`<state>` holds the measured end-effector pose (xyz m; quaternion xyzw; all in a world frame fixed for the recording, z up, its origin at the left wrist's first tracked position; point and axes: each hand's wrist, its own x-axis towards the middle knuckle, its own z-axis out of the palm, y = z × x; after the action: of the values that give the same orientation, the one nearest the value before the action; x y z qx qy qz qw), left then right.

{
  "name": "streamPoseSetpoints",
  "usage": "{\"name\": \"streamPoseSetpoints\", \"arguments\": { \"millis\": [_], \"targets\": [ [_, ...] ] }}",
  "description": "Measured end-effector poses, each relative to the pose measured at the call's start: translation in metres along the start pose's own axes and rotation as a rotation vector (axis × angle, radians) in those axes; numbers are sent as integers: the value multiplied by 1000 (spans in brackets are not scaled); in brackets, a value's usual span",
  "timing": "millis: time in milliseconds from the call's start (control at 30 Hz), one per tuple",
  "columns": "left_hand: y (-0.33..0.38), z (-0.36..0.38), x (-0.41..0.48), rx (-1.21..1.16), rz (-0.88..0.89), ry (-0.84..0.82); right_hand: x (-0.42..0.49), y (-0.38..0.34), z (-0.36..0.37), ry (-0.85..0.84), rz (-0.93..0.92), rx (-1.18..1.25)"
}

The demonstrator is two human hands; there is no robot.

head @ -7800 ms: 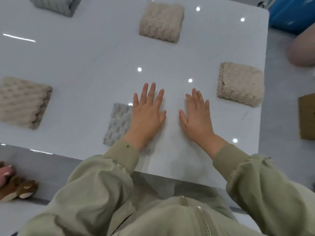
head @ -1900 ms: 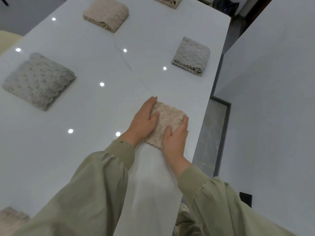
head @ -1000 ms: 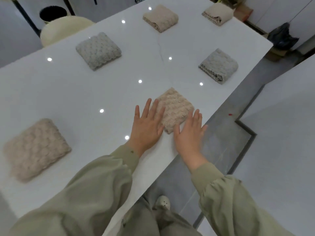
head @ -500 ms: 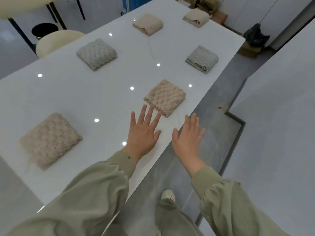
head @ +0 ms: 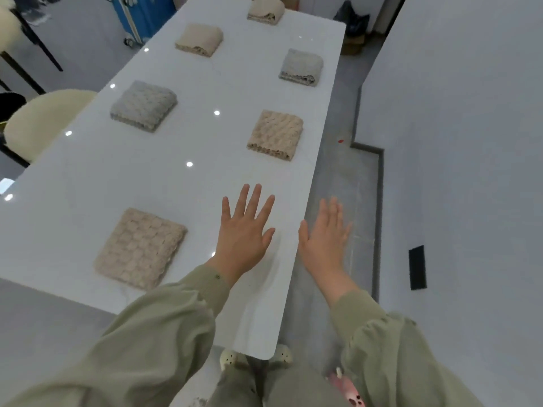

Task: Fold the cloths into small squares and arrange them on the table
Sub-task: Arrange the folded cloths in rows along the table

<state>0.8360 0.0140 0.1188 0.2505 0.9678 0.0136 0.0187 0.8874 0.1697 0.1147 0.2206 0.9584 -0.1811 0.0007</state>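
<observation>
Loose olive-green sleeves (head: 164, 327), gathered cuffs; matching trousers (head: 235, 389).

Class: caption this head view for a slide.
Six folded cloths in two rows on a white table; left hand and right hand open.

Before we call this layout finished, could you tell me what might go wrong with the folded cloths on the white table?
The beige textured folded cloth and the grey folded cloth behind it lie close to the right edge of the white table; a brush could push them off. The loose olive sleeve of the left hand hangs near the nearest beige cloth and might drag it askew.
</observation>
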Motion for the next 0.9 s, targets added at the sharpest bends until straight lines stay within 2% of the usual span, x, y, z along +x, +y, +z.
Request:
{"name": "streamPoseSetpoints", "arguments": {
  "millis": [167, 400, 500, 633, 800, 900],
  "targets": [
    [4, 0, -16, 59, 66, 95, -15, 8, -6, 0, -154, -58],
    [-18, -5, -32, 26, 64, 98, -35, -18, -3, 34, -129, -18],
    [-58, -6, -33, -9, 70, 91, -38, -54, 14, 24, -119, 84],
    [-129, 1, -30, -74, 176, 25, -41, -115, 53, -5, -94, 232],
    [-217, 22, -31, -211, 214, -77, -53, -186, 95, -4, 31, 393],
    [-266, 33, -42, -310, 218, -111, -65, -220, 118, -26, 166, 532]
  ]
}}
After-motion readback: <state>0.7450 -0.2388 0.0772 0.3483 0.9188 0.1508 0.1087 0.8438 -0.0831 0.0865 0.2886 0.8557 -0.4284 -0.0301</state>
